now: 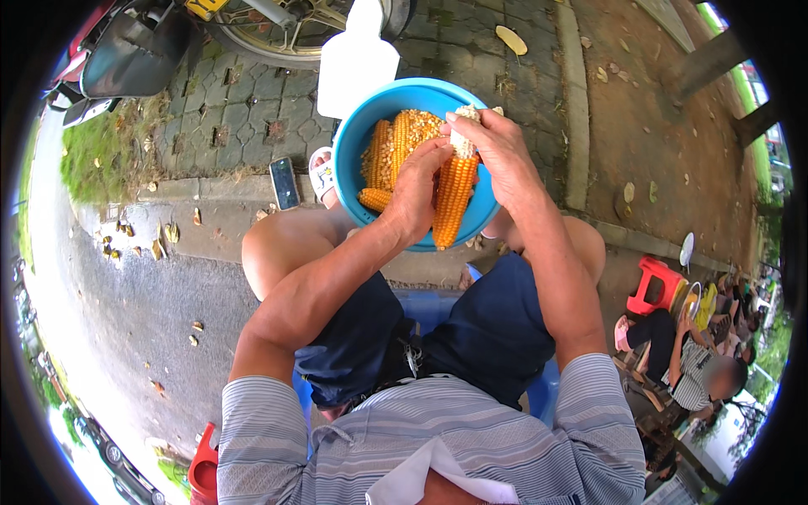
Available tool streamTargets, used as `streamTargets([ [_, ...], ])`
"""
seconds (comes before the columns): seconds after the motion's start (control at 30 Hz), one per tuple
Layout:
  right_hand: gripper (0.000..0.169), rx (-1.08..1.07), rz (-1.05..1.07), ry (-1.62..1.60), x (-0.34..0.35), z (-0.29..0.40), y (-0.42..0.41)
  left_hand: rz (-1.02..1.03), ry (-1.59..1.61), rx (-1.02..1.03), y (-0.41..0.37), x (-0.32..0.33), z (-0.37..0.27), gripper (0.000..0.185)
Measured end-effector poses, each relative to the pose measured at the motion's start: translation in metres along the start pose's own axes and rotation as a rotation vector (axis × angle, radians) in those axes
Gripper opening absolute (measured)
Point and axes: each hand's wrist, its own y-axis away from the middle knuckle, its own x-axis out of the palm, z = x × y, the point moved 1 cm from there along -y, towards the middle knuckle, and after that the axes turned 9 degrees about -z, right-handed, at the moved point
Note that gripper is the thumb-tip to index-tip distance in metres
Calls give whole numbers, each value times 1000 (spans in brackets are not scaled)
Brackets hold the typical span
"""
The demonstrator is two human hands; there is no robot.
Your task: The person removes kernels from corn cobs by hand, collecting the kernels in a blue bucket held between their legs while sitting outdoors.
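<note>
Over a blue plastic basin [353,196], both hands grip a dried ear of corn [453,202]. Orange kernels cover its lower length, while white bare cob [466,142] shows at the top. I cannot tell whether that white part belongs to the same ear or is a second cob. My left hand [416,186] holds the ear's left side, fingertips near where kernels meet bare cob. My right hand [499,151] closes around the white part, thumb across it. Inside the basin lie several unshelled ears [399,151] and loose kernels [420,120].
A smartphone [285,183] lies on the curb left of the basin. Beyond stand a motorbike wheel [284,38] and a flat white shape [356,69]. Red plastic stools [654,285] and a seated person [694,372] are at right. My legs flank the basin's near side.
</note>
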Motion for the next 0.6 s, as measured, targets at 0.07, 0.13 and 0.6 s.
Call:
streamTargets([
  [0.07, 25, -26, -2, 7, 1, 0, -2, 35, 0, 20, -3, -1, 0, 30],
  [0.13, 25, -42, 22, -4, 2, 0, 2, 36, -6, 24, -1, -2, 1, 30],
  [0.6, 37, -109, 124, 139, 0, 15, 13, 63, 34, -277, 0, -6, 0, 40],
])
